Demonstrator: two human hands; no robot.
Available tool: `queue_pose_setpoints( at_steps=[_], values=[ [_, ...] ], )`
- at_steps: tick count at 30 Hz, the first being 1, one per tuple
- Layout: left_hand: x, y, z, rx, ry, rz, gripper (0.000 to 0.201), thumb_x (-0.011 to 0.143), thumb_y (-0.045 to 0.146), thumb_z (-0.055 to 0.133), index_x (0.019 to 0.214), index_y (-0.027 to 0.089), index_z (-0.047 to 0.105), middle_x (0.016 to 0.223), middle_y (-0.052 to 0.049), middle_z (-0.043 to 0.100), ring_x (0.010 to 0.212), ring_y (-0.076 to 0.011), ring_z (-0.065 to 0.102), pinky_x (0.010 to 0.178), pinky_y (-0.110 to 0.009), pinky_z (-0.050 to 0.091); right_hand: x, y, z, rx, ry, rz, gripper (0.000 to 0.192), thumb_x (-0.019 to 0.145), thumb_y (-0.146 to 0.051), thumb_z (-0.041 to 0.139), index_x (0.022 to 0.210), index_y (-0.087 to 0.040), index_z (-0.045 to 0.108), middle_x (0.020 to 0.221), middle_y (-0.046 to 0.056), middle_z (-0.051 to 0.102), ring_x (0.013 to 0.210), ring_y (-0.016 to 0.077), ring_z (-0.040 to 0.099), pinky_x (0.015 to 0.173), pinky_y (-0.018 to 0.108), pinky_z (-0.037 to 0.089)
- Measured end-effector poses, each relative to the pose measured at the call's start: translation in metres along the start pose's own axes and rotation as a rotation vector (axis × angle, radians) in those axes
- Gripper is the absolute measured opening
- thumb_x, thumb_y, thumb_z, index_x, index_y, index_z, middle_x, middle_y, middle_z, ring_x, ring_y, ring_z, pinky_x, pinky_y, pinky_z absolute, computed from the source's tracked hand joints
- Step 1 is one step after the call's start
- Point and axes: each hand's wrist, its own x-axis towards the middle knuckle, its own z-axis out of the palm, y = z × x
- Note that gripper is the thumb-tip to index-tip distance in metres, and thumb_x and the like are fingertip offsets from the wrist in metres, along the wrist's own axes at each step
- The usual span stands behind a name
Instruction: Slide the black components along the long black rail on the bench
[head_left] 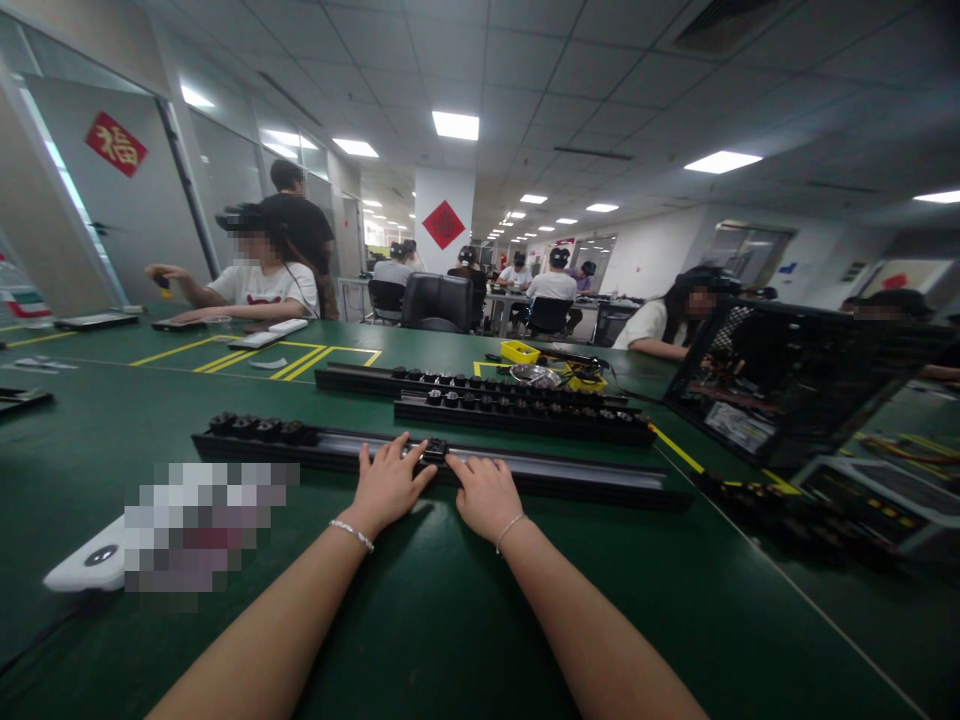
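A long black rail (570, 472) lies across the green table (465, 620) in front of me. My left hand (386, 485) rests on its near edge, fingers spread, thumb touching a small black part (435, 449) seated on the rail. My right hand (487, 493) lies flat beside it, fingertips on the rail just right of that part. Several black parts (255, 427) sit in a row at the rail's left end. Each wrist wears a thin bracelet.
Two more black rails (525, 410) full of black parts lie beyond. A yellow bin (520, 351) and metal bowl (535, 375) stand behind them. A white device (86, 568) lies at the left, an open computer case (780, 385) at the right. Other people sit around the tables.
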Motion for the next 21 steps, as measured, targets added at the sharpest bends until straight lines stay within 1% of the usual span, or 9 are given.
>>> queue_pose_setpoints(
  at_steps=[2, 5, 7, 9, 14, 16, 19, 21],
  values=[
    [0.0004, -0.0001, -0.0002, -0.005, -0.001, -0.003, 0.051, 0.090, 0.052, 0.025, 0.133, 0.032, 0.046, 0.143, -0.010, 0.042, 0.125, -0.0300, 0.043, 0.104, -0.063, 0.018, -0.0016, 0.0009, 0.0022, 0.001, 0.024, -0.012, 0.051, 0.084, -0.024, 0.044, 0.135, -0.029, 0.042, 0.113, 0.007, 0.060, 0.106, 0.0213, 0.049, 0.097, 0.039, 0.026],
    [0.0012, -0.0004, -0.0010, -0.003, 0.008, 0.001, 0.047, 0.092, 0.046, 0.024, 0.131, 0.035, 0.047, 0.141, -0.010, 0.044, 0.124, -0.0287, 0.045, 0.103, -0.064, 0.019, -0.0035, 0.0024, 0.0044, -0.003, 0.039, -0.045, 0.053, 0.084, -0.025, 0.046, 0.136, -0.034, 0.040, 0.116, 0.006, 0.058, 0.108, 0.0210, 0.048, 0.099, 0.040, 0.023],
    [0.0016, -0.0006, -0.0014, -0.005, 0.011, -0.002, 0.045, 0.091, 0.046, 0.026, 0.130, 0.037, 0.048, 0.141, -0.009, 0.044, 0.124, -0.0288, 0.045, 0.103, -0.064, 0.020, -0.0042, 0.0028, 0.0046, -0.009, 0.030, -0.058, 0.052, 0.084, -0.025, 0.046, 0.135, -0.038, 0.041, 0.117, 0.005, 0.057, 0.109, 0.0213, 0.047, 0.099, 0.041, 0.024],
    [0.0019, -0.0008, -0.0016, -0.011, 0.011, -0.008, 0.045, 0.091, 0.048, 0.027, 0.128, 0.039, 0.049, 0.141, -0.008, 0.045, 0.123, -0.0289, 0.046, 0.103, -0.064, 0.020, -0.0044, 0.0024, 0.0042, -0.007, 0.023, -0.050, 0.052, 0.085, -0.025, 0.046, 0.134, -0.039, 0.042, 0.119, 0.005, 0.056, 0.109, 0.0217, 0.047, 0.098, 0.042, 0.024],
    [0.0024, -0.0014, -0.0013, -0.017, 0.011, -0.008, 0.044, 0.091, 0.049, 0.028, 0.128, 0.040, 0.050, 0.140, -0.008, 0.045, 0.124, -0.0280, 0.045, 0.103, -0.064, 0.020, -0.0043, 0.0001, 0.0043, 0.009, 0.029, -0.027, 0.052, 0.084, -0.026, 0.046, 0.134, -0.038, 0.042, 0.120, 0.005, 0.055, 0.110, 0.0219, 0.046, 0.100, 0.042, 0.022],
    [0.0026, -0.0015, -0.0011, -0.017, 0.010, -0.007, 0.044, 0.091, 0.049, 0.027, 0.128, 0.040, 0.050, 0.141, -0.009, 0.044, 0.124, -0.0281, 0.045, 0.103, -0.064, 0.019, -0.0039, -0.0002, 0.0056, 0.009, 0.035, -0.024, 0.055, 0.083, -0.025, 0.046, 0.137, -0.038, 0.039, 0.120, 0.005, 0.056, 0.109, 0.0221, 0.047, 0.100, 0.043, 0.021],
    [0.0032, -0.0015, -0.0008, -0.017, 0.004, -0.007, 0.044, 0.091, 0.049, 0.028, 0.127, 0.040, 0.050, 0.141, -0.009, 0.044, 0.124, -0.0283, 0.045, 0.103, -0.065, 0.019, -0.0029, 0.0001, 0.0082, 0.026, 0.049, -0.009, 0.063, 0.082, -0.024, 0.046, 0.142, -0.033, 0.031, 0.118, 0.006, 0.058, 0.109, 0.0222, 0.047, 0.101, 0.042, 0.020],
    [0.0036, -0.0017, -0.0005, -0.018, -0.001, -0.009, 0.044, 0.091, 0.049, 0.028, 0.127, 0.040, 0.050, 0.141, -0.009, 0.044, 0.124, -0.0286, 0.045, 0.103, -0.065, 0.019, -0.0020, 0.0004, 0.0096, 0.041, 0.057, 0.000, 0.063, 0.082, -0.024, 0.046, 0.143, -0.029, 0.030, 0.118, 0.007, 0.058, 0.108, 0.0222, 0.048, 0.102, 0.042, 0.019]
  ],
)
